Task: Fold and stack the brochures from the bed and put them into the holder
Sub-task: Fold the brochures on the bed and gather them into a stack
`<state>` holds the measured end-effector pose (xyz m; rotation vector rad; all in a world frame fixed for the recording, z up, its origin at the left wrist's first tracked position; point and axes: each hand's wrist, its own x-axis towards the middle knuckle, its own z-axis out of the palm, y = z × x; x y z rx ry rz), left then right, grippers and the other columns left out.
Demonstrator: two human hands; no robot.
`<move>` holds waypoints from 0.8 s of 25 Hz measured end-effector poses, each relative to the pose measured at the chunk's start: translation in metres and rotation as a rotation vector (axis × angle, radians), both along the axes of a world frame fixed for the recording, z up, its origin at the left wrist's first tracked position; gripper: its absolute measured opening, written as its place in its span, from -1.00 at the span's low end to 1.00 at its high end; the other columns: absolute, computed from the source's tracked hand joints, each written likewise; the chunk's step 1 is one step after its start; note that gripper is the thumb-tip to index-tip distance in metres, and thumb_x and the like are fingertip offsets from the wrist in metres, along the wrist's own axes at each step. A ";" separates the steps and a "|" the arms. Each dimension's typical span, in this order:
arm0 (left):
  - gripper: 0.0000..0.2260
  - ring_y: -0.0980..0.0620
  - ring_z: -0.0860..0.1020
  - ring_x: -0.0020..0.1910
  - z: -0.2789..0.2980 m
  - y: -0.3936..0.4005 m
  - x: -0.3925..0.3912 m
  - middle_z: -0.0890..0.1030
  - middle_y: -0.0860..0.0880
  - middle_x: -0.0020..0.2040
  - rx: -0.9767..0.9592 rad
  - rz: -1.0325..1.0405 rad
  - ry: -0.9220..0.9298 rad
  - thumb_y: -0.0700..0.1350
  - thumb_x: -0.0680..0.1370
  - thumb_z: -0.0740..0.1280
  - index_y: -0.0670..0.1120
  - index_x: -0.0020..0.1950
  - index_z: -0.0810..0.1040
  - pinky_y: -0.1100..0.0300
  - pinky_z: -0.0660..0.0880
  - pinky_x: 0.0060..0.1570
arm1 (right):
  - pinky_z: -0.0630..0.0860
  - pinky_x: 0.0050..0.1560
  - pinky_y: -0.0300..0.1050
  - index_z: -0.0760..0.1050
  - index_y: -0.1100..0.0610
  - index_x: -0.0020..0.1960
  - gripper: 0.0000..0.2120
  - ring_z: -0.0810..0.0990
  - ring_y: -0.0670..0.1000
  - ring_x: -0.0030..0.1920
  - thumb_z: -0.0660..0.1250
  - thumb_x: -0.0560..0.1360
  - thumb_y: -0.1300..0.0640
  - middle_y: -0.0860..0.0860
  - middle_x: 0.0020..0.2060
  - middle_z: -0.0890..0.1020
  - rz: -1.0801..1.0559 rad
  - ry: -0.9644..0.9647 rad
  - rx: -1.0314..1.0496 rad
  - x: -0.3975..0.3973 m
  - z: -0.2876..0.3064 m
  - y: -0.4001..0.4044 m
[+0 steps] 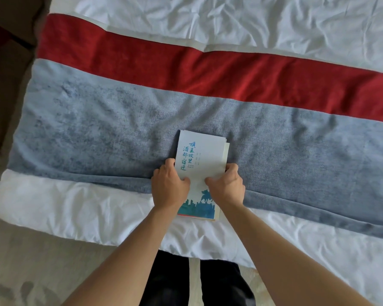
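White paper with blue printing makes up the stack of folded brochures [200,164], which lies on the grey-blue bed runner [97,120], its near end reaching over the white duvet [75,208]. The left hand [169,188] grips the stack's left edge, fingers curled under it and thumb pressed on the cover. The right hand [227,186] grips the right edge the same way, thumb on top. A red band [208,69] of the runner crosses the bed beyond. Lower sheets jut out slightly at the stack's far right corner.
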<state>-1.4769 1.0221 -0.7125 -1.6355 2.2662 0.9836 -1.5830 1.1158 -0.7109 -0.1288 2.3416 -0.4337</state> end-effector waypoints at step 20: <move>-0.19 -0.09 0.47 -0.15 0.026 0.001 -0.012 0.40 -0.06 -0.01 -0.032 0.007 0.216 -0.23 0.51 0.35 0.14 0.63 -0.02 0.01 0.50 -0.16 | 0.49 -0.13 0.00 -0.02 -0.08 0.56 -0.15 0.51 0.11 -0.11 0.34 0.40 0.17 0.00 -0.04 0.51 0.021 0.135 -0.172 -0.006 0.030 -0.007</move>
